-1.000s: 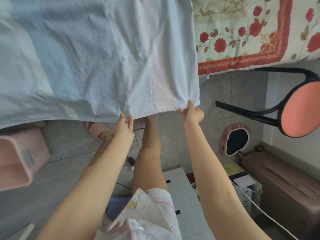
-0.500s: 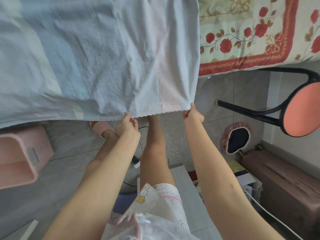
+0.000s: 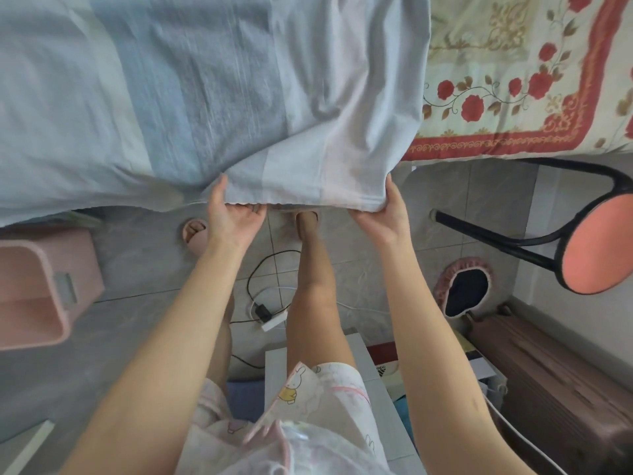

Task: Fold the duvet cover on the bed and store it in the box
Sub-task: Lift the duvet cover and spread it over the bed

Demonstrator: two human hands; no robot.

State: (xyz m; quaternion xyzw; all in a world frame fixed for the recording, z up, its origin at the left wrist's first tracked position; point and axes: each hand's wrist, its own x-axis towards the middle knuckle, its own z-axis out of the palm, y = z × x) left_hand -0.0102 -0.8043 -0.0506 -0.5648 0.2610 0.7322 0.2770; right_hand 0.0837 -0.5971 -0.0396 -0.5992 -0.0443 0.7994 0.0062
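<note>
The duvet cover [image 3: 205,97], striped in pale blue, grey and pink, lies spread over the bed [image 3: 513,145], and its near hem is lifted just off the bed's edge. The left hand [image 3: 229,217] holds that hem palm up, thumb on top and fingers tucked beneath. The right hand [image 3: 380,214] pinches the hem's right corner the same way, so each grip is closed on cloth. The fabric looks thin, light and limp, with fine creases, and it sags between the two hands. It will likely drape and slide instead of keeping a shape, so the corners and hemmed edges are the sound places to hold, stretched taut to keep a fold straight. The pink box [image 3: 37,286] stands open on the floor [image 3: 144,262] to the left, well apart from the hands
</note>
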